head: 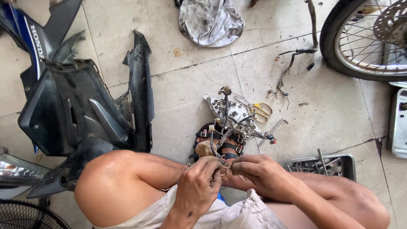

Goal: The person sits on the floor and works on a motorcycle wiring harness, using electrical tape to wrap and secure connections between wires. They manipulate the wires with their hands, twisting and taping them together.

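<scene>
While squatting on the tiled floor (190, 89), both hands are pinching bared copper wire ends (224, 173) of the wiring harness (231, 127) above the sandalled foot (220, 144), left hand (199, 186) and right hand (260, 171) apparently twisting strands; finer fingertip grip needed next.

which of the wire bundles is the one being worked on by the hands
The wire bundle running from the metal plate over the sandalled foot up to both hands: its bare copper ends sit between the fingers. The other harness lies untouched near the wheel.
</scene>
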